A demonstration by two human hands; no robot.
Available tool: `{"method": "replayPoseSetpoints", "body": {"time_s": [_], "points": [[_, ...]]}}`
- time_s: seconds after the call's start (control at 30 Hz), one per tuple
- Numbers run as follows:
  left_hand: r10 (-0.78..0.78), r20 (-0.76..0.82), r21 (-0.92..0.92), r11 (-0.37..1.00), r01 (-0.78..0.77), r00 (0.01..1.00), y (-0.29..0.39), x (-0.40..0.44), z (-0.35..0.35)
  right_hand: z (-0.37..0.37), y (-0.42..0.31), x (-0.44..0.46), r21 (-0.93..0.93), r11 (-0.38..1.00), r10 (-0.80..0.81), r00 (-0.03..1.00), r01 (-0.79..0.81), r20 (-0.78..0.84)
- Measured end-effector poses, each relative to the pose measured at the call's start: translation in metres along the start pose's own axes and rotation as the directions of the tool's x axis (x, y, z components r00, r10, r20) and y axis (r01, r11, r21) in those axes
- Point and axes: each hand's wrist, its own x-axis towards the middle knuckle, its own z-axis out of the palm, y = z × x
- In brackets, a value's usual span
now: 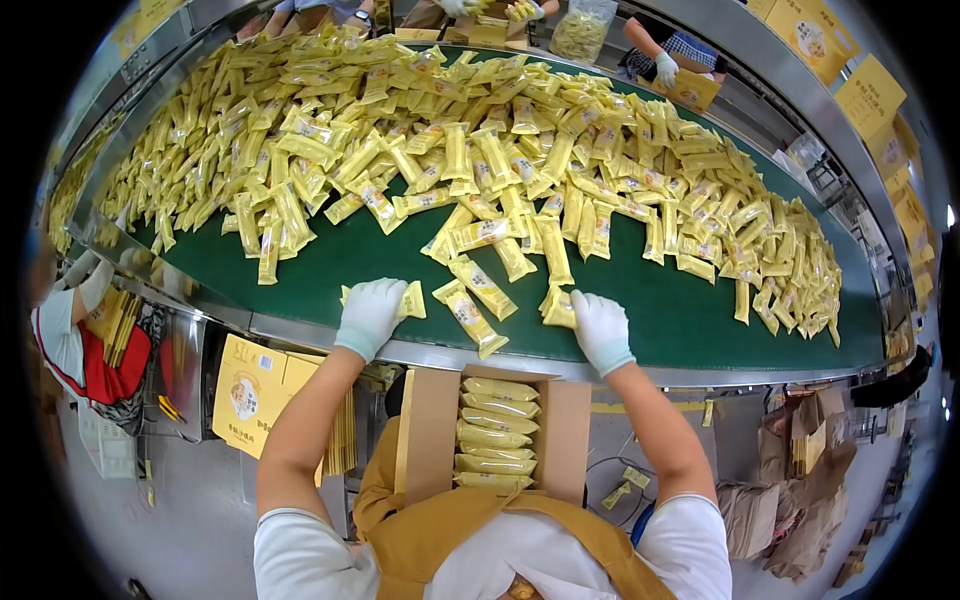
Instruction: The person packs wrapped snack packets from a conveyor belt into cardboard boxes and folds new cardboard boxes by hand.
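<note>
My left hand, in a white glove, is closed around a yellow snack packet at the near edge of the green conveyor belt. Farther right, my gloved right hand grips another yellow packet by its side. Two loose packets, one tilted packet among them, lie on the belt between my hands. Against my body stands an open cardboard box. Inside it, several yellow packets are stacked in a single row, with the flaps spread outward.
A large heap of yellow packets covers the far side of the belt. Folded yellow cartons stand at my left. Co-workers' gloved hands show across the belt, and another person stands at far left. Brown paper sacks lie at right.
</note>
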Motion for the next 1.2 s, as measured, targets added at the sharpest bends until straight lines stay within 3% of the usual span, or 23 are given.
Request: {"method": "replayPoseSetpoints", "body": {"time_s": [0.07,0.13,0.17,0.3,0.4,0.43,0.53,0.67,0.73,0.8,0.87,0.9,0.93,1.0,1.07,1.13,1.2], "points": [[0.056,-0.116,0.041,0.998,-0.051,0.992,0.008,-0.013,0.004,-0.003,-0.008,-0.019,-0.008,0.997,-0.076,0.99,0.075,-0.117],[0.052,-0.01,0.102,0.994,-0.051,0.999,0.022,-0.023,-0.011,-0.027,-0.027,-0.035,0.013,0.989,-0.138,0.964,0.145,-0.229],[0.062,0.004,0.126,0.99,-0.062,0.998,0.027,-0.026,-0.019,-0.027,-0.026,-0.043,0.056,0.989,-0.129,0.985,0.136,-0.114],[0.169,0.035,0.198,0.965,-0.173,0.985,0.012,-0.027,-0.015,-0.028,-0.009,-0.041,0.121,0.984,-0.123,0.991,0.128,-0.049],[0.069,0.168,0.04,0.996,-0.077,0.983,0.009,-0.025,-0.026,-0.076,-0.011,-0.016,0.157,0.981,0.046,0.916,-0.118,0.399],[0.074,0.161,0.081,0.993,-0.088,0.984,0.009,-0.026,-0.029,-0.059,-0.004,-0.02,0.137,0.99,-0.06,0.972,0.029,0.225],[0.019,0.191,0.103,0.994,-0.039,0.981,0.019,-0.029,-0.033,-0.036,0.005,-0.025,-0.021,0.972,-0.235,0.972,0.235,0.007],[-0.006,0.174,0.07,0.997,-0.007,0.985,0.016,-0.035,-0.025,-0.056,-0.003,-0.029,0.208,0.974,0.06,0.983,-0.096,0.172],[-0.089,0.155,-0.078,0.992,0.102,0.984,0.01,-0.038,-0.026,-0.074,-0.009,-0.038,0.465,0.864,0.264,0.96,-0.192,-0.096],[-0.188,0.065,-0.323,0.925,0.199,0.98,0.007,-0.043,-0.026,-0.12,-0.025,-0.053,0.482,0.876,0.159,0.951,-0.013,-0.265],[-0.311,-0.066,-0.642,0.741,0.198,0.948,0.014,-0.044,-0.025,-0.184,-0.054,-0.059,0.484,0.858,-0.167,0.985,0.171,-0.052],[-0.277,-0.072,-0.708,0.691,0.146,0.958,0.031,-0.042,-0.047,-0.19,-0.07,-0.064,0.415,0.875,-0.283,0.959,0.249,0.02],[-0.179,-0.152,-0.655,0.755,0.037,0.972,0.046,-0.042,-0.062,-0.192,-0.087,-0.073,0.348,0.877,-0.387,0.917,0.331,0.102],[0.009,-0.221,-0.676,0.72,-0.16,0.975,0.08,-0.04,-0.089,-0.172,-0.119,-0.09,0.335,0.824,-0.532,0.828,0.458,0.177],[0.122,-0.123,-0.752,0.636,-0.173,0.985,0.111,-0.047,-0.097,-0.137,-0.143,-0.105,0.316,0.767,-0.636,0.727,0.559,0.258],[0.239,-0.033,-0.768,0.615,-0.178,0.97,0.136,-0.053,-0.097,-0.089,-0.166,-0.13,0.281,0.776,-0.628,0.735,0.566,0.255],[0.278,0.156,-0.76,0.646,-0.065,0.948,0.156,-0.062,-0.107,-0.06,-0.182,-0.147,0.239,0.804,-0.589,0.782,0.544,0.203]]}}
